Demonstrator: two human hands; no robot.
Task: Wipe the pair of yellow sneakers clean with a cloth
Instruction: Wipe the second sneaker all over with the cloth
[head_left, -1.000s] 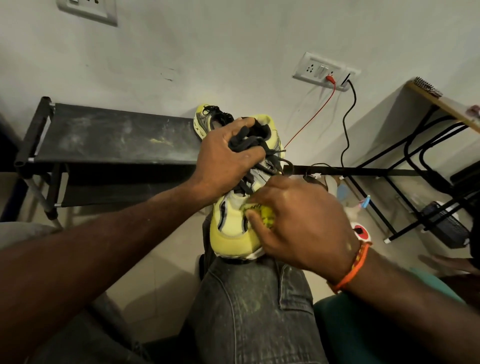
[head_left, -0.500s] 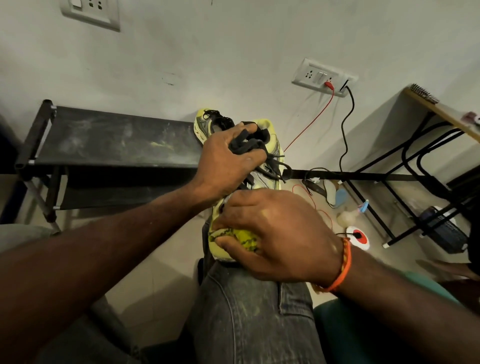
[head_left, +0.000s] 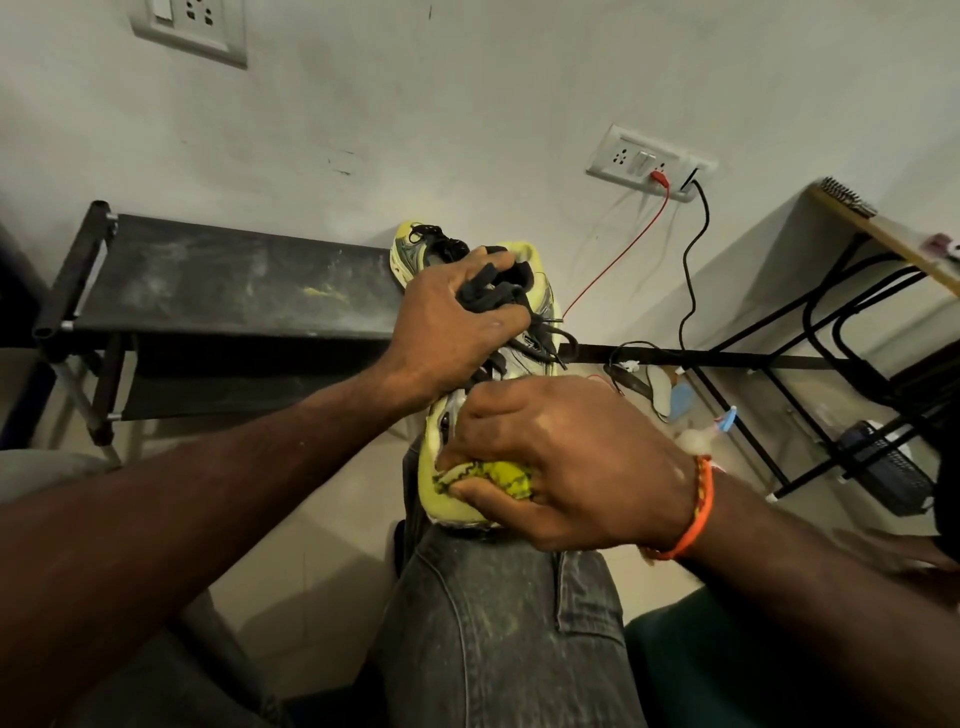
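At frame centre, on our knee (head_left: 498, 597), our left hand (head_left: 447, 332) grips the yellow sneaker (head_left: 540, 291) by its collar while our right hand (head_left: 566, 462) clutches the bunched cloth (head_left: 488, 475) against its toe.

Your left hand (head_left: 447, 332) sits at frame center, forearm running in from the lower left, fingers curled in a grip. Your right hand (head_left: 566, 462) lies just below it, fingers clenched, forearm entering from the lower right.

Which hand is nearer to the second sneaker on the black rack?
Left. The left hand holds the sneaker's collar beside the second sneaker; the right hand is nearer the viewer.
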